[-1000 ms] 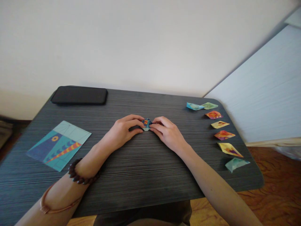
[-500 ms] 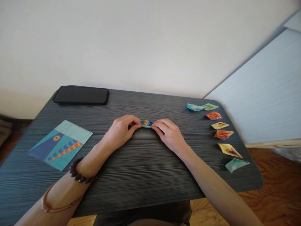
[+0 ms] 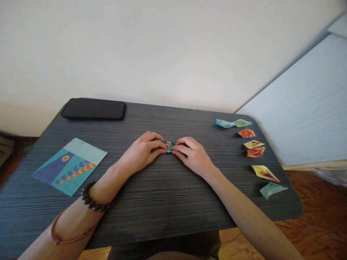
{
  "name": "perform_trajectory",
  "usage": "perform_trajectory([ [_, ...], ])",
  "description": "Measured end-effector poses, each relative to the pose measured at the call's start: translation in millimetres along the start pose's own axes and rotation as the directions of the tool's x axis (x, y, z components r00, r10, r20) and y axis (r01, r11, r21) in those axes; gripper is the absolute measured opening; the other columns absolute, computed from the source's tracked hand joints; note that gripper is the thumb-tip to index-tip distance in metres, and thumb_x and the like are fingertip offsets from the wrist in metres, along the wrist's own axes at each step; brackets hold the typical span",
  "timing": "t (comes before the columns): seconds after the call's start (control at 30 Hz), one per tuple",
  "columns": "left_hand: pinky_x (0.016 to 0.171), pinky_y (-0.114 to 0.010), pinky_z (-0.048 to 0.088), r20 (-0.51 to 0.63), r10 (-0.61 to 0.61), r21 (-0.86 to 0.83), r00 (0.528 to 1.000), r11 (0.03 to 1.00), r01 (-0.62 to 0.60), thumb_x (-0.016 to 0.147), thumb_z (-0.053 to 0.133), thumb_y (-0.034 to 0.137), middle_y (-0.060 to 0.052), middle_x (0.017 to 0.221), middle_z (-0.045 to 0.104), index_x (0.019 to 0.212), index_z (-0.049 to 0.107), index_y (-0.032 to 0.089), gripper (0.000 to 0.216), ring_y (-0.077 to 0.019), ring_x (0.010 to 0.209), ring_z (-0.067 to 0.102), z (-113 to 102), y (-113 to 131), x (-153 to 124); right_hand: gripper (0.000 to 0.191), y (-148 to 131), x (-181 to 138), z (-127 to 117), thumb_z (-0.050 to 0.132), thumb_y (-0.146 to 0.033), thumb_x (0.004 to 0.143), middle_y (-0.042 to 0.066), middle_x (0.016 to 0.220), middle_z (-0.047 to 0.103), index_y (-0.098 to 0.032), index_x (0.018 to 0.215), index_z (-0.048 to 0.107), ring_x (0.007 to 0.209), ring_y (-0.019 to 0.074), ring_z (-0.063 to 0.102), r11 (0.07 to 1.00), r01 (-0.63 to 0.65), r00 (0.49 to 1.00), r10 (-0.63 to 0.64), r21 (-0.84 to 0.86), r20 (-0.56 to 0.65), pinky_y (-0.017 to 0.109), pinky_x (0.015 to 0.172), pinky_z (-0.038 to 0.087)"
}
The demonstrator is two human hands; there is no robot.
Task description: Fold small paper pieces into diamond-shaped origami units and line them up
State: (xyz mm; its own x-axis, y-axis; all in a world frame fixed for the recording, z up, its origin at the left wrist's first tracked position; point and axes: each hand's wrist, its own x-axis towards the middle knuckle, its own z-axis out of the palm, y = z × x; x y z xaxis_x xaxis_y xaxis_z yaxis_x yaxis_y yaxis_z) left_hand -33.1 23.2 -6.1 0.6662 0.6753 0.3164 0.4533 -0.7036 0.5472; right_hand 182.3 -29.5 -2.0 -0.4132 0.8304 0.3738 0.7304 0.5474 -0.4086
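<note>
Between my hands, near the middle of the dark table (image 3: 151, 209), is a small folded paper (image 3: 169, 146) in teal, blue, red and yellow. My left hand (image 3: 143, 150) pinches its left side between thumb and fingers. At its right side, the thumb and fingertips of my right hand (image 3: 193, 155) close on the paper. Parts of the paper are hidden under my fingertips. Left of my left forearm, a flat patterned sheet of paper (image 3: 73, 166) lies with fold lines showing in its light corner.
A black phone (image 3: 93, 109) lies at the back left. Along the right edge are several folded paper pieces, among them a blue one (image 3: 225, 123), an orange one (image 3: 255, 152), a yellow one (image 3: 264, 172) and a teal one (image 3: 271, 190). A wall (image 3: 173, 54) stands behind the table.
The folded paper has turned and its lower edge now points toward me. My hands have come slightly closer together. One orange piece at the right has shifted a little.
</note>
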Motion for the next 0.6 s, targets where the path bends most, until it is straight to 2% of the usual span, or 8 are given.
perform_trajectory([
  [0.2,0.081,-0.035,0.045,-0.049,-0.153,-0.036,0.987,0.988,0.151,0.085,0.056,0.038,-0.004,0.083,0.065,0.079,0.069,0.022,0.022,-0.0201,0.084,0.057,0.9,8.8,3.9,0.015,-5.8,1.2,4.2,0.051,-0.025,0.089,0.006,0.093,0.063,-0.019,0.081,0.063,0.088,0.0189,0.056,0.988,-0.148,0.985,0.152,0.053,-0.083,0.037,0.082,0.045],
  [0.33,0.078,-0.034,0.044,-0.06,-0.194,-0.046,0.979,0.98,0.191,0.083,0.058,0.038,-0.003,0.08,0.066,0.078,0.069,0.022,0.02,-0.02,0.081,0.058,2.3,10.2,4.0,0.013,-5.4,1.4,7.6,0.054,-0.025,0.087,0.004,0.088,0.066,-0.02,0.077,0.061,0.084,0.0193,0.056,0.98,-0.194,0.976,0.198,0.053,-0.09,0.037,0.08,0.044],
  [0.47,0.077,-0.031,0.044,-0.082,-0.194,-0.069,0.978,0.98,0.189,0.084,0.057,0.035,-0.003,0.084,0.065,0.081,0.067,0.021,0.017,-0.0184,0.08,0.059,0.5,10.0,2.7,0.015,-4.1,0.6,6.3,0.052,-0.029,0.089,0.004,0.084,0.067,-0.02,0.081,0.061,0.081,0.0183,0.057,0.979,-0.186,0.976,0.194,0.088,-0.103,0.036,0.078,0.046],
  [0.6,0.072,-0.028,0.045,-0.063,-0.156,-0.138,0.986,0.98,0.147,0.082,0.061,0.036,-0.003,0.091,0.067,0.083,0.065,0.021,0.016,-0.0162,0.078,0.06,-5.6,10.9,1.7,0.014,-2.1,-1.2,2.0,0.051,-0.031,0.09,0.005,0.089,0.067,-0.021,0.088,0.06,0.084,0.0167,0.06,0.984,-0.09,0.988,0.108,0.153,-0.112,0.033,0.079,0.05],
])
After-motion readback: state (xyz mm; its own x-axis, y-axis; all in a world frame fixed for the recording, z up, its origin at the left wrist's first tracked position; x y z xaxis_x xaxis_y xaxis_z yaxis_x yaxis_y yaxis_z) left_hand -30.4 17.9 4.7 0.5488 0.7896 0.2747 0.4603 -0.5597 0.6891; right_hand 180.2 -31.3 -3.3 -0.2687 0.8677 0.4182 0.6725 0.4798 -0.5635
